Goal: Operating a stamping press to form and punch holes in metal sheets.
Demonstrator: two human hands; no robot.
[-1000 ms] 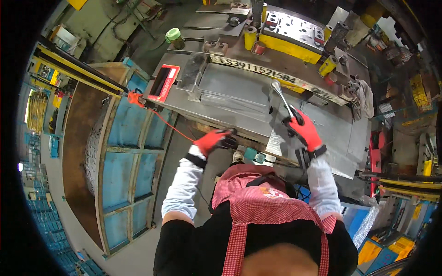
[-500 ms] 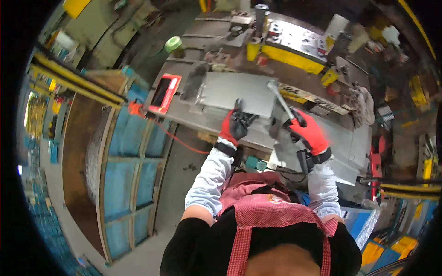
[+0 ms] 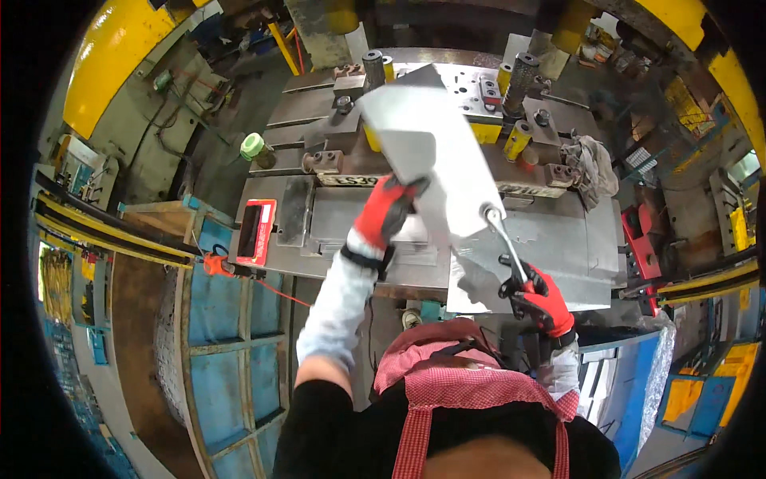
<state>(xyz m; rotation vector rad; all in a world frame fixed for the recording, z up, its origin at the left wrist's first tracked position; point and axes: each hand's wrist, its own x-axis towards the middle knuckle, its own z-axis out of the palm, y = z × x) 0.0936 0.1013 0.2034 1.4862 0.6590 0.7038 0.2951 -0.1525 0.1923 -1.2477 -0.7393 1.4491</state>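
Observation:
A flat metal sheet (image 3: 447, 160) is raised and tilted above the workbench, its far end over the die. My left hand (image 3: 388, 211), in a red and black glove, is closed on the sheet's left edge. My right hand (image 3: 542, 299), gloved alike, grips a long-handled metal rod (image 3: 508, 243) with a round head. That head rests against the sheet's near right corner; how it holds there cannot be seen. Below my left hand lies a stack of metal sheets (image 3: 339, 222), partly hidden by the hand and the raised sheet.
The die's plate (image 3: 464, 88) stands at the back among dark guide posts (image 3: 522, 76). A red-framed dark device (image 3: 255, 231) and a green-lidded jar (image 3: 253, 147) are at the left. A grey rag (image 3: 592, 169) hangs at the right. A blue-panelled rack (image 3: 215, 303) borders the left side.
The sheet has risen off the stack and swung forward and right, with both hands on it. The rod's head has moved down and right in view. My view has shifted too.

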